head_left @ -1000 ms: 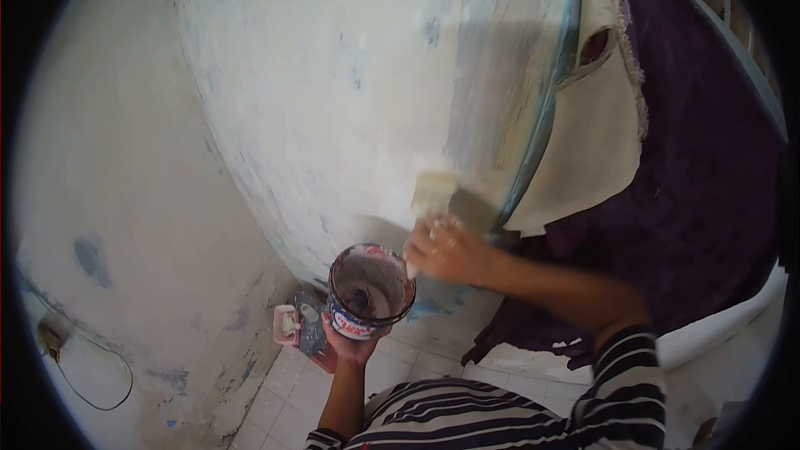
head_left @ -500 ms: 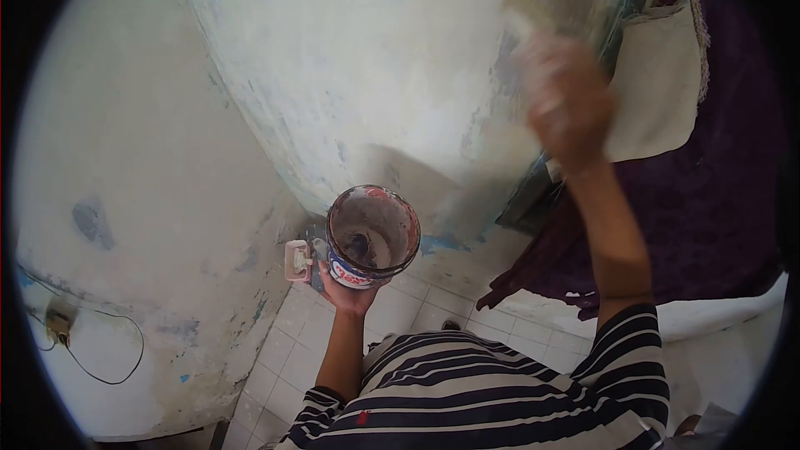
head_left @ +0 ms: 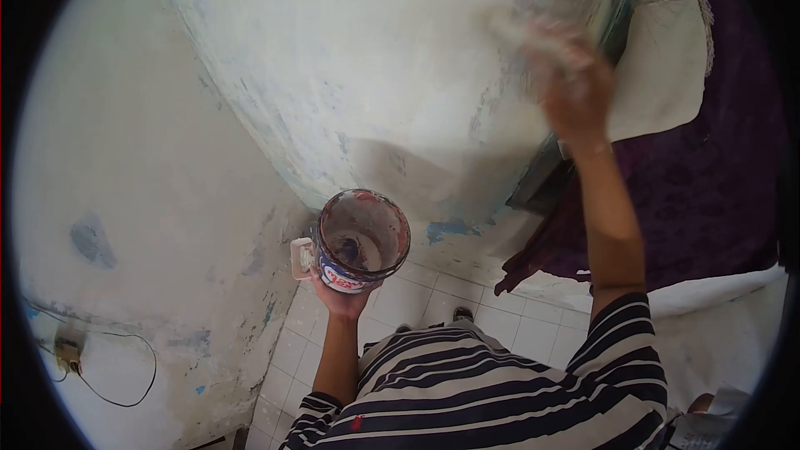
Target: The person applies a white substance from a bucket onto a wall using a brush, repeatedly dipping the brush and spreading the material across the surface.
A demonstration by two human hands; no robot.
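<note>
A paint-stained bucket (head_left: 363, 233) rests in my left hand (head_left: 340, 298), whose fingers support it from below and the side. Inside, a little pale liquid shows with a dark patch. A pale plastic handle-like piece (head_left: 302, 259) sticks out at the bucket's left side. My right hand (head_left: 575, 92) is raised at the upper right, closed round a brush (head_left: 504, 27) that is smeared by motion, close to the patchy whitish wall (head_left: 375, 58). Whether the bristles touch the wall cannot be made out.
Purple cloth (head_left: 692, 192) and a cream cloth (head_left: 662, 67) hang at the right. An electrical socket with a looped cable (head_left: 68, 353) is on the lower left wall. White floor tiles (head_left: 417, 304) and a shoe (head_left: 463, 314) show below.
The brush has swung left and slightly down in my right hand. In the view, the bucket and my left hand have shifted a little to the left.
</note>
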